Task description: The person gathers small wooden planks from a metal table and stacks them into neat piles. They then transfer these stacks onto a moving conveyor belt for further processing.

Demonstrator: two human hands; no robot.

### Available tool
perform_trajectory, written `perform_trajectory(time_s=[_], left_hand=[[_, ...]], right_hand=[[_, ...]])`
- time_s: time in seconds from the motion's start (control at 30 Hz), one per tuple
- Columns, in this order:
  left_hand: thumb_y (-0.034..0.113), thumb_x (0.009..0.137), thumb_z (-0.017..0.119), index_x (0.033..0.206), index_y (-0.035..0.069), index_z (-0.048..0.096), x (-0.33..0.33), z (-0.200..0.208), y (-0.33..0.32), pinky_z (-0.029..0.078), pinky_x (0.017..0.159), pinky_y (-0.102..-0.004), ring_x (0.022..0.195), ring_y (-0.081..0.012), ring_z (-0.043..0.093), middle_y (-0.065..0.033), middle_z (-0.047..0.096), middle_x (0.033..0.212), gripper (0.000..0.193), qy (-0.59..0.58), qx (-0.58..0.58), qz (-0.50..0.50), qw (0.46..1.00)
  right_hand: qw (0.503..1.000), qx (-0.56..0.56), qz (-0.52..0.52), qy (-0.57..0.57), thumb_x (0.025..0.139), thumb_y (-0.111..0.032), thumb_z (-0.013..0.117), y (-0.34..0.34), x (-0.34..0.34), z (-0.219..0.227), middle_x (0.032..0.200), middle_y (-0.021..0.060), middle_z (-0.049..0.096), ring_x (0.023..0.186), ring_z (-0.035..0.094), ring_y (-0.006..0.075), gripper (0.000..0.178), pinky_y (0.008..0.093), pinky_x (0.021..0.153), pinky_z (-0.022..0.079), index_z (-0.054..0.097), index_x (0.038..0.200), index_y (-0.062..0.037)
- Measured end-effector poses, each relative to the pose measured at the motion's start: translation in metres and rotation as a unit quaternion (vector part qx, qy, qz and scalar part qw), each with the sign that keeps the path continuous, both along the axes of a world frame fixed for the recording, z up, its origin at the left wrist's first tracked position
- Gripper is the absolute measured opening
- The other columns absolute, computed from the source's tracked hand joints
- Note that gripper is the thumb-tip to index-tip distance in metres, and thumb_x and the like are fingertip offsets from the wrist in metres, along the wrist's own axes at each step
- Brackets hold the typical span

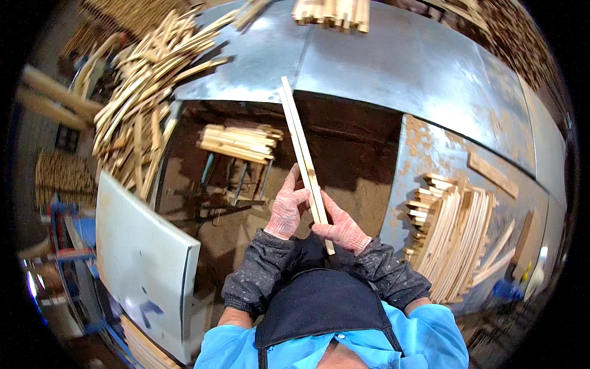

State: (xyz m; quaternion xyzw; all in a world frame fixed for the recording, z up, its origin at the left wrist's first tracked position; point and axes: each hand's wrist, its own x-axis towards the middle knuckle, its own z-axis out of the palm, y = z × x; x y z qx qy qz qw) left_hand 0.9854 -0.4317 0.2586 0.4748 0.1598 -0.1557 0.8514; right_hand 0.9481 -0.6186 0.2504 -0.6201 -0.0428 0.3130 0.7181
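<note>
I take this for a woodworking shop: on my feed, a loose heap of wooden strips spills onto a metal worktop, 1 neater stack sits at right, 1 bundle left of centre.

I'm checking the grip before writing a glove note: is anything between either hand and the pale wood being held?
Only the pinkish gloves. The left hand and right hand hold the pale wood from either side; nothing else visible stands between.
</note>
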Motion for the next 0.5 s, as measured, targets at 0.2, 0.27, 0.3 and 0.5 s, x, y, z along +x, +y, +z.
perform_trajectory(time_s=[0.2,0.27,0.3,0.5], left_hand=[[-0.001,0.095,0.059,0.166,0.011,0.042,-0.075,0.033,0.083,0.055,0.085,-0.0246,0.097,-0.0114,0.063,-0.0035,0.065,0.12,0.074,-0.047,0.034,0.126,0.99],[-0.001,0.096,0.062,0.166,0.011,0.042,-0.111,0.056,0.115,0.056,0.086,-0.0258,0.098,-0.0121,0.062,-0.0034,0.064,0.121,0.073,-0.087,0.068,0.161,0.981],[0.001,0.096,0.064,0.164,0.011,0.043,-0.133,0.068,0.131,0.057,0.088,-0.0264,0.1,-0.0124,0.063,-0.0033,0.063,0.121,0.072,-0.091,0.083,0.179,0.976],[0.006,0.085,0.081,0.171,0.01,0.029,-0.251,0.036,0.212,0.062,0.084,-0.0361,0.1,-0.0197,0.067,-0.0093,0.063,0.119,0.1,-0.074,0.303,0.385,0.869]], right_hand=[[0.991,0.065,0.115,0.026,0.092,-0.007,0.076,0.078,-0.024,0.016,0.145,0.0037,0.058,0.119,0.063,0.013,0.093,0.0321,0.102,0.055,0.03,0.172,-0.0153],[0.98,-0.011,0.177,-0.09,0.09,-0.013,0.08,0.113,-0.038,0.024,0.145,0.0041,0.058,0.12,0.063,0.0152,0.096,0.032,0.102,0.054,0.031,0.172,-0.0131],[0.979,0.037,0.195,-0.046,0.087,-0.019,0.083,0.133,-0.051,0.042,0.144,0.0069,0.06,0.127,0.057,0.0163,0.099,0.0333,0.112,0.047,0.031,0.171,-0.0087],[0.948,-0.003,0.311,-0.072,0.089,-0.015,0.085,0.263,-0.151,0.057,0.142,0.0115,0.064,0.127,0.063,0.022,0.089,0.0363,0.112,0.05,0.038,0.163,-0.0016]])
